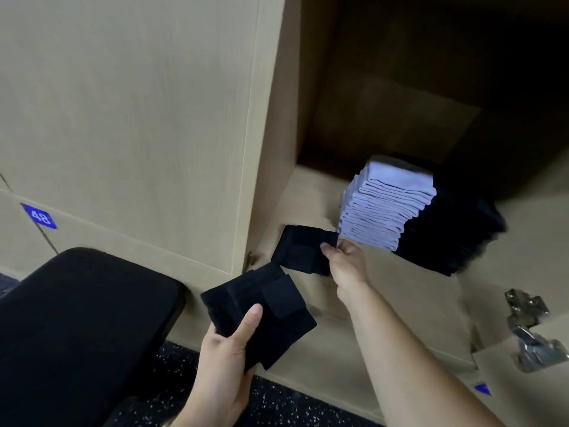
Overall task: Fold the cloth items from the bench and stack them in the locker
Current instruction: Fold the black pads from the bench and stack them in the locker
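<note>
My left hand (226,352) grips a folded black cloth (261,309) in front of the locker, thumb on top of it. My right hand (345,263) pinches a second folded black cloth (300,249) at the locker's open front, just left of the stacks. Inside the locker (308,192) stands a tall stack of folded pale lavender cloths (388,208). A stack of folded black cloths (452,232) sits right beside it. The black padded bench (80,328) lies at the lower left with no cloth on the part I see.
Closed locker doors fill the left, one with a blue tag numbered 48 (40,216). The open door's metal hinge (529,331) juts out at the lower right. Dark speckled floor (277,405) runs under the bench. The locker's upper inside is dark.
</note>
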`<control>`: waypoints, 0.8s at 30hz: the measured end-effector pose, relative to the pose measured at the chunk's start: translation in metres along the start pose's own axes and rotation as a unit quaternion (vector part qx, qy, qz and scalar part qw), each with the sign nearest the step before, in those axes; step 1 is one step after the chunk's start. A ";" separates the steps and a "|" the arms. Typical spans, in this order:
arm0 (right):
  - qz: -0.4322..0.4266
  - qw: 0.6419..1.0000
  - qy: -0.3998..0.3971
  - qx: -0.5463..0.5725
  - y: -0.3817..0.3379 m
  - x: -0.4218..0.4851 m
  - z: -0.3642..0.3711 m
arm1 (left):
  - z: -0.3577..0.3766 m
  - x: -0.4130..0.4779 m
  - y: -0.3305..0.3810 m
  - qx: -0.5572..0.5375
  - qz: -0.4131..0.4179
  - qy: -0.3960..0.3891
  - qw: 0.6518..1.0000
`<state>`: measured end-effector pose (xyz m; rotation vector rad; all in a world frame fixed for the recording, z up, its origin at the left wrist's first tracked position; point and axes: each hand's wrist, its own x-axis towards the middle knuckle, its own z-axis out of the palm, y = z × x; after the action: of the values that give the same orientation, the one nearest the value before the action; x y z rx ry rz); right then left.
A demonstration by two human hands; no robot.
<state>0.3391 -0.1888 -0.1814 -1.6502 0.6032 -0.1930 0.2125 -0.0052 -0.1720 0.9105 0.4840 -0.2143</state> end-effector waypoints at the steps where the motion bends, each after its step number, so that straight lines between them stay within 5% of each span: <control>1: 0.000 1.000 0.002 -0.009 0.000 0.002 0.003 | 0.000 0.002 0.000 -0.004 -0.003 -0.005 1.000; 6: -0.039 0.996 0.012 -0.076 -0.003 0.003 0.010 | -0.001 0.011 0.003 -0.017 -0.002 -0.027 0.999; 14: -0.191 0.927 0.014 -0.321 0.014 -0.022 0.010 | -0.002 0.012 0.013 -0.036 0.007 -0.059 0.998; 24: -0.212 0.905 -0.016 -0.369 0.011 -0.019 0.033 | -0.017 0.012 0.013 -0.030 0.004 -0.051 0.998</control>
<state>0.3353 -0.1515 -0.1941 -2.5148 0.2836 -0.2707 0.2222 0.0162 -0.1773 0.8379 0.3908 -0.2364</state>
